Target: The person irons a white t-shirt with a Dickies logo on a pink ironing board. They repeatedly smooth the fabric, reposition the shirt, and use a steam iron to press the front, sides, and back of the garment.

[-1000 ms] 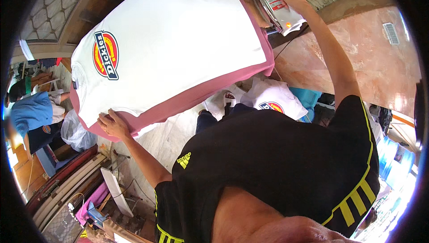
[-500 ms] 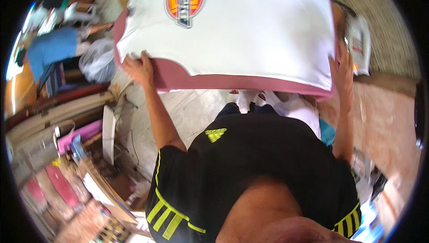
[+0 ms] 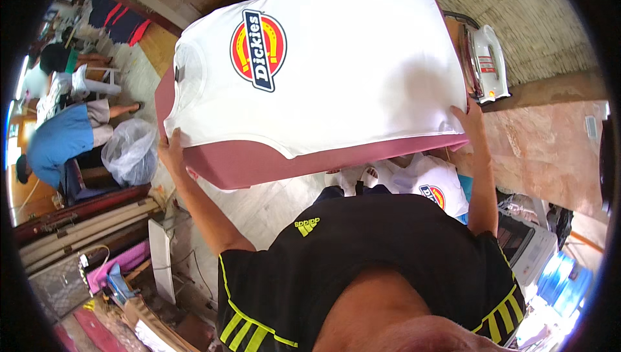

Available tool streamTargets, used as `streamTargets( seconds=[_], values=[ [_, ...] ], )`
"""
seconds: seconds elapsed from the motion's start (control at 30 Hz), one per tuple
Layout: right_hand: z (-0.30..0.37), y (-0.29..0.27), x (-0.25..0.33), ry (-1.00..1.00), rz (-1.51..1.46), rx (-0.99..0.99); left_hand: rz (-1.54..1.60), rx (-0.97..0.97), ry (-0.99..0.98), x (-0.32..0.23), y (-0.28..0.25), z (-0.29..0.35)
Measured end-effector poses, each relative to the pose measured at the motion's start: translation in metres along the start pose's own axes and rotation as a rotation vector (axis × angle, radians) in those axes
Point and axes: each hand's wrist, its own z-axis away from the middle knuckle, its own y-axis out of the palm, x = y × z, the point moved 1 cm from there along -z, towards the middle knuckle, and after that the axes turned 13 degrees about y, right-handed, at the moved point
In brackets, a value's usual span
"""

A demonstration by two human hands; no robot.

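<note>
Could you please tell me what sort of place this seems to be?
Probably a small garment workshop with an ironing station: a white shirt lies spread on a maroon-covered board, an iron rests at its right end, and another printed white garment shows below.

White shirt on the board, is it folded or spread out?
Spread out: the white shirt lies flat across the pink board, its round logo facing up.
</note>
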Motion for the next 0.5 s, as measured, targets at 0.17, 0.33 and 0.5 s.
streamTargets(
  seconds=[0.17, 0.33, 0.5],
  values=[
    [0.02, -0.034, 0.021, 0.12, -0.549, 0.278, 0.257, 0.005, -0.204, -0.012, -0.012, -0.002],
    [0.05, -0.076, 0.045, 0.095, -0.675, 0.321, 0.471, -0.024, -0.124, -0.031, -0.047, 0.0],
    [0.064, -0.106, 0.014, 0.086, -0.584, 0.392, 0.437, -0.043, -0.165, -0.068, -0.053, 0.037]
  ],
)
